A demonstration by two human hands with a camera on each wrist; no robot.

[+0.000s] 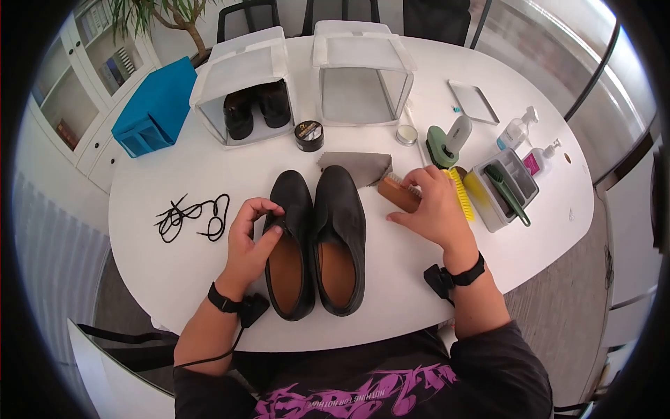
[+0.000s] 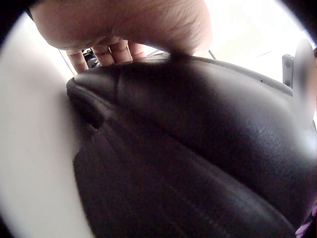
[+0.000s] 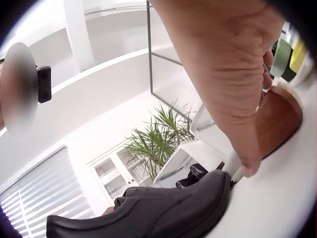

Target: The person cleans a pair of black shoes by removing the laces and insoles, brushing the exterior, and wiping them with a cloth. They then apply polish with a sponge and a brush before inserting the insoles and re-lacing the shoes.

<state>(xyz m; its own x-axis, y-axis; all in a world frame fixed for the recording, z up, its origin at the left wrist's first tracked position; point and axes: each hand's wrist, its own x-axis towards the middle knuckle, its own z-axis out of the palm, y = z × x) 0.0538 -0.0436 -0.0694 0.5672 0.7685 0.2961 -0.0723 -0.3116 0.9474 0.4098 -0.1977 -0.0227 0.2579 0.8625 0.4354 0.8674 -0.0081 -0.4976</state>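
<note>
Two black leather shoes, a left-hand one [image 1: 287, 202] and a right-hand one [image 1: 340, 209], stand side by side on the table, toes away from me, with no laces in them. My left hand [image 1: 246, 234] pinches the upper of the left-hand shoe near its eyelets, thumb over the opening. In the left wrist view the black leather [image 2: 198, 119] fills most of the picture. Over a wooden-backed brush [image 1: 400, 194] lying on its side reaches my right hand [image 1: 440, 206], fingers at its bristle side and thumb stretched out apart from the wood.
Black laces [image 1: 192, 216] lie at left. Behind the shoes are a grey cloth [image 1: 359, 167], a polish tin [image 1: 309, 136] and two white boxes, one box [image 1: 241, 70] holding dark shoes. At right stand a green brush [image 1: 440, 146], a grey caddy [image 1: 488, 202] and pump bottles [image 1: 516, 131].
</note>
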